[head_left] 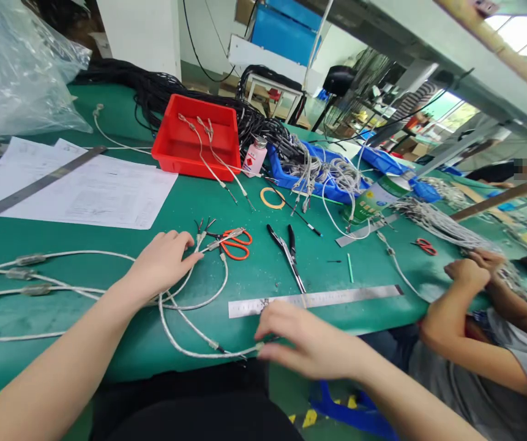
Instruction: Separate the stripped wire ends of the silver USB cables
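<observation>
My left hand [164, 263] is over several thin grey cables, its thumb and curved fingers apart. Close to its fingertips are stripped cable ends [202, 236] with dark wires. Between the thumb and fingers of my right hand [304, 340] is the end of a looped grey cable [190, 353], near the table's front edge. Another cable end [220, 348] with dark wires lies just left of that hand. A steel ruler [336, 298] lies beyond my right hand, with pliers [288, 257] spread open behind it. Orange-handled scissors [235, 248] rest by the cable ends.
Behind stand a red bin [166, 162] with cables, a pink-white bottle [254, 157] and a blue tray [286, 177] of cables. Papers [120, 196] and a long metal ruler [38, 187] lie left. At right, a co-worker's hands [472, 269] are near a cable bundle [447, 226].
</observation>
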Motion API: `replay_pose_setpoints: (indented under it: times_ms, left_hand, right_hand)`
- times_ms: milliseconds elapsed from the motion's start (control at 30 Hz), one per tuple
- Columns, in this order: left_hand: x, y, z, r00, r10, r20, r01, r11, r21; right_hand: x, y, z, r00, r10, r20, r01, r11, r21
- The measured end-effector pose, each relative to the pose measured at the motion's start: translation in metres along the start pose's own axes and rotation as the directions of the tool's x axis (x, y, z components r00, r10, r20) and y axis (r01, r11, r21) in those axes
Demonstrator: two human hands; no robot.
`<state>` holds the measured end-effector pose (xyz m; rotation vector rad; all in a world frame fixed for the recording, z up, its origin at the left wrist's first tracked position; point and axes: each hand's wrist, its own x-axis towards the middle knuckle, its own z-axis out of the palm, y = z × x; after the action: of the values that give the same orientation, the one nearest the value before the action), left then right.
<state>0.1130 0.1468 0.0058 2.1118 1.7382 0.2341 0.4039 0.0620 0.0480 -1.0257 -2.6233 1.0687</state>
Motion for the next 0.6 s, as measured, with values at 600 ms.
replay_pose_setpoints:
  times_ms: [600]
  left_hand:
    - [-0.007,0.013,-0.007,0.996,0.087,0.000,-0.085,0.978,-0.191]
  right_hand:
    - [0.053,0.050,-0.003,0.901,-0.202,-0.384,-0.039,0.843,-0.536]
